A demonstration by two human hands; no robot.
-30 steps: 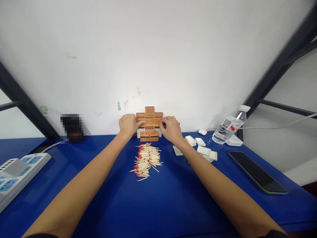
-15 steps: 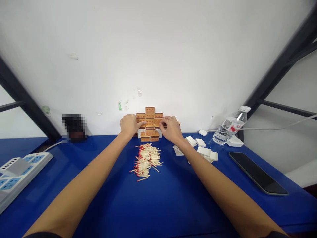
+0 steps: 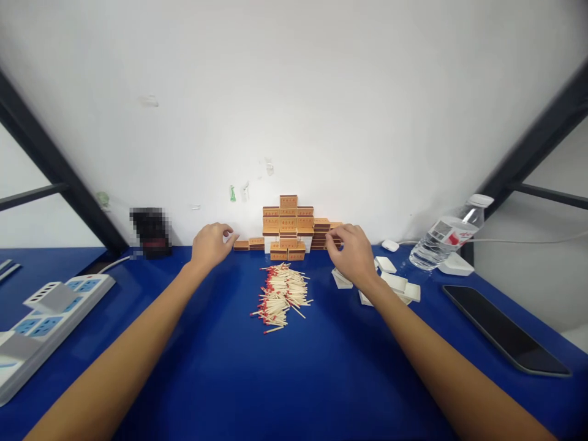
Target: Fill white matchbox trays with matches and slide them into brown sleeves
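Note:
A small tower of orange matchboxes (image 3: 288,225) stands against the white wall on the blue table (image 3: 294,367). More matchboxes lie flat to its left (image 3: 248,244) and stacked to its right (image 3: 321,233). My left hand (image 3: 210,244) hovers left of the tower, fingers loosely curled, holding nothing, close to the flat boxes. My right hand (image 3: 353,251) is at the right stack, fingertips touching its side, fingers bent. A heap of red-tipped matches (image 3: 281,295) lies in front of the tower between my arms.
White inner trays (image 3: 399,283) lie right of my right hand. A water bottle (image 3: 448,236), a white adapter with cable (image 3: 454,263) and a dark phone (image 3: 505,331) are at the right. Power strips (image 3: 43,318) sit at the left, a blurred dark object (image 3: 150,231) by the wall.
Both hands have come off the tower and moved outward, the left to the left, the right to the right stack. The camera view has shifted slightly.

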